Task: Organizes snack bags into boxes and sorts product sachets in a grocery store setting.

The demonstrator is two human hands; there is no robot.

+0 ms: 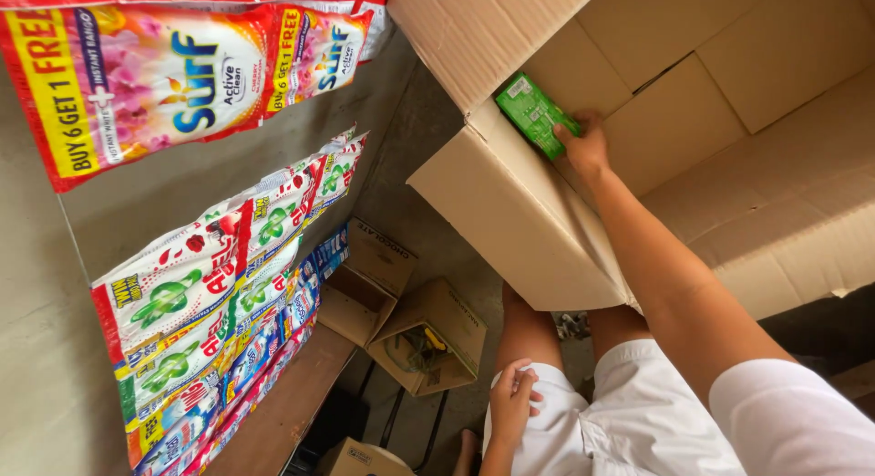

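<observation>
I'm reaching my right hand (586,148) up and over the near wall of the big cardboard box (510,221), and I'm gripping a small green packet (536,114) there, fingers closed around its lower end. The packet is sitting tilted, leaning against the inside of the box right at the corner where the near wall is meeting a raised flap (456,30). My arm is stretching across the wall's top edge, and the white sleeve at my shoulder is filling the bottom right corner of the view.

My left hand (513,399) is resting down low on my thigh, on my white shorts (620,421). The fingers are curling loosely inward; I cannot tell whether anything is in them.

Over on my left, strips of detergent sachets (210,294) are hanging down the grey wall (46,348): white, green and red ones in the middle, blue and red ones lower down. Above them, a bigger pink and red sachet strip (146,75) is hanging near the top of the view.

Below the sachets, a wooden shelf (283,412) is running along the wall. Two small open cartons (392,321) are standing beside it on the floor, well apart from my box, the nearer one showing some green and yellow bits inside. Another little carton (360,458) is peeking in at the bottom edge.
</observation>
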